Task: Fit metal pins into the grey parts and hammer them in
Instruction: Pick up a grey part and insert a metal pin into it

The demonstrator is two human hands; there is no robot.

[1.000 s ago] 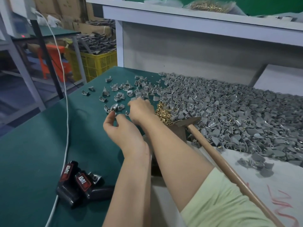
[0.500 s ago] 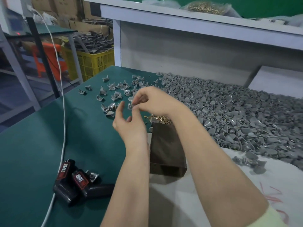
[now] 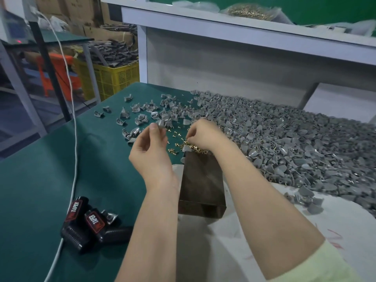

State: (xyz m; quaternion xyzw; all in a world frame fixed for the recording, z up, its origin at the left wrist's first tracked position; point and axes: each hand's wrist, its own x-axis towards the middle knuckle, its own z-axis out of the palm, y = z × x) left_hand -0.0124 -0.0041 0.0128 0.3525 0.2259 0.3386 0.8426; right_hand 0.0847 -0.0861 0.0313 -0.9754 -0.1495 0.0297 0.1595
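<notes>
My left hand point(image 3: 151, 153) is raised over the green table and pinches a small grey part point(image 3: 160, 123) between thumb and fingertips. My right hand point(image 3: 205, 135) reaches down with its fingertips pinched into a small heap of brass pins point(image 3: 193, 148) at the far end of a dark metal block point(image 3: 202, 186). I cannot tell whether it has a pin. More loose pins point(image 3: 175, 132) lie scattered between the hands. A big pile of grey parts point(image 3: 284, 139) covers the table on the right. The hammer is out of sight.
Loose grey parts point(image 3: 142, 115) are spread at the far left of the table. Black devices with red labels point(image 3: 89, 224) and a white cable point(image 3: 75, 139) lie near left. A white sheet point(image 3: 264, 251) covers the near right. A shelf point(image 3: 223, 23) holds a bag of pins above.
The hammer seen a second ago has left the view. My hands have parted: the left lifted a grey part, the right moved right onto the brass pin heap.
</notes>
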